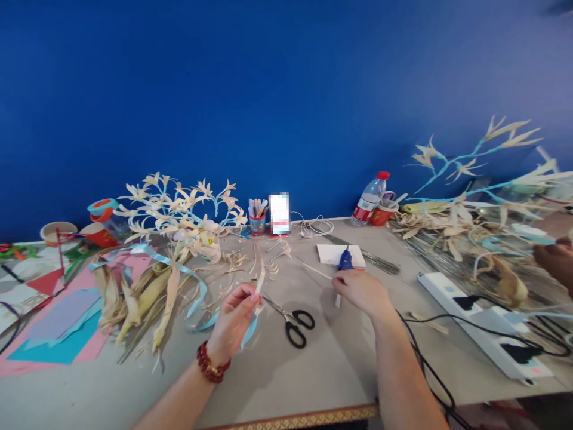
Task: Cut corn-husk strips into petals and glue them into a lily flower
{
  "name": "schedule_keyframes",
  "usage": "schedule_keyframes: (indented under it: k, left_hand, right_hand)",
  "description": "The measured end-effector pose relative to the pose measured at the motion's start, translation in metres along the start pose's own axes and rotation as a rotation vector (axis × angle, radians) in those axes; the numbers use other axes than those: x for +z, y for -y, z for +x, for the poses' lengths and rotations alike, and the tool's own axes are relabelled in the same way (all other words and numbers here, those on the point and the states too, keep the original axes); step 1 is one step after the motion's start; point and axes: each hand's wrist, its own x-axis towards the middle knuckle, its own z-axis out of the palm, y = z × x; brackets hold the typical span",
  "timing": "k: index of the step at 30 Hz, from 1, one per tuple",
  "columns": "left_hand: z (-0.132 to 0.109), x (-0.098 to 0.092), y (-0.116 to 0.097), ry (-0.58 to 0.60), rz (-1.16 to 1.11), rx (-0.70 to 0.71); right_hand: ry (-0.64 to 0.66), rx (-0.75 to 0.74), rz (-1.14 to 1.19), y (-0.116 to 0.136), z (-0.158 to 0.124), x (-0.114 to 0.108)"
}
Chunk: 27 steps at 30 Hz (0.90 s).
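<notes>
Pale strip [261,279] in my left hand [235,316]

My fingers there are clamping it above the counter [264,394], left of the scissors [295,325]. My right hand [364,291] is covering part of the blue tool [345,259], hiding whether it's gripping.

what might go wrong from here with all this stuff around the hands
The scissors lie with their blades pointing toward the left hand, so it might brush the tips.
That hand pinches a thin pale strip, which could tear if pulled hard.
A black cable runs close to the right forearm, so it might snag and perhaps drag the power strip.
</notes>
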Motion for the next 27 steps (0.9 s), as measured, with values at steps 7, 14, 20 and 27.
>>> schedule_keyframes:
  k: [7, 14, 20, 27]
  left_hand:
    - [0.001, 0.007, 0.002, -0.019, -0.136, -0.07]
    - [0.003, 0.008, 0.0, -0.122, -0.16, -0.065]
    - [-0.003, 0.012, -0.001, 0.038, -0.055, -0.015]
    - [-0.003, 0.012, -0.002, -0.046, -0.009, 0.018]
  right_hand:
    - [-0.18, -0.34, 0.509, 0.053, -0.015, 0.014]
    - [0.072, -0.659, 0.87, 0.105, -0.034, 0.048]
    - [0.267, -0.505, 1.367, 0.106, -0.028, 0.058]
    - [0.105, -0.552, 0.753, 0.096, -0.033, 0.04]
